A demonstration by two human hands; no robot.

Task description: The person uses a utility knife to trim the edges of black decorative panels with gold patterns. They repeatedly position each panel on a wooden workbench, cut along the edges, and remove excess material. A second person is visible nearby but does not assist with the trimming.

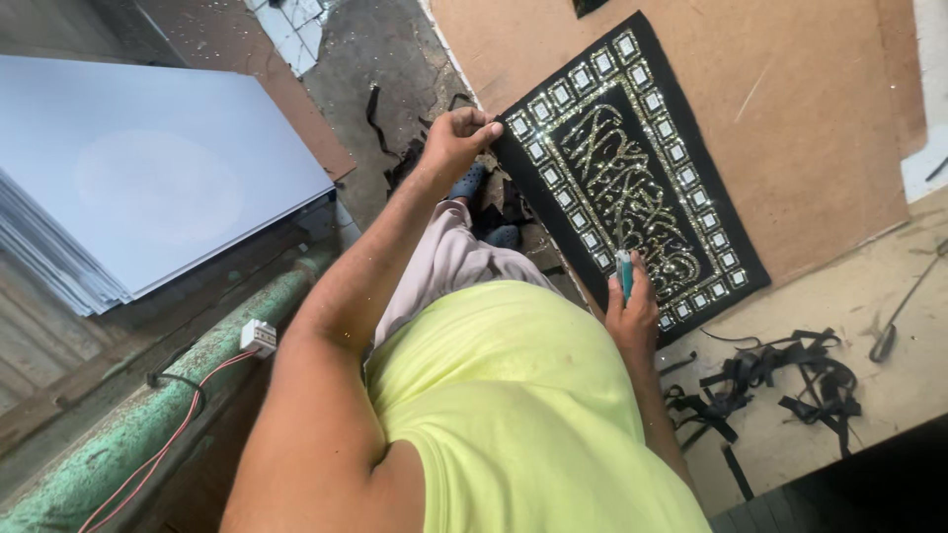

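Note:
A black rectangular panel [632, 168] with glittering gold ornament and a border of small mirrored squares lies on a brown board [790, 109]. My left hand [459, 138] grips the panel's near-left corner, fingers curled over the edge. My right hand [632, 306] rests on the panel's lower edge and holds a small teal-handled cutter [625, 271] upright against the fabric. My yellow-green shirt fills the lower middle of the view.
Black fabric offcuts [780, 380] lie on the worktop to the right. A stack of white sheets [148, 178] sits at the left. A green beam [148, 415] carries a white connector [259, 337] and red wires. A metal tool [894, 321] lies far right.

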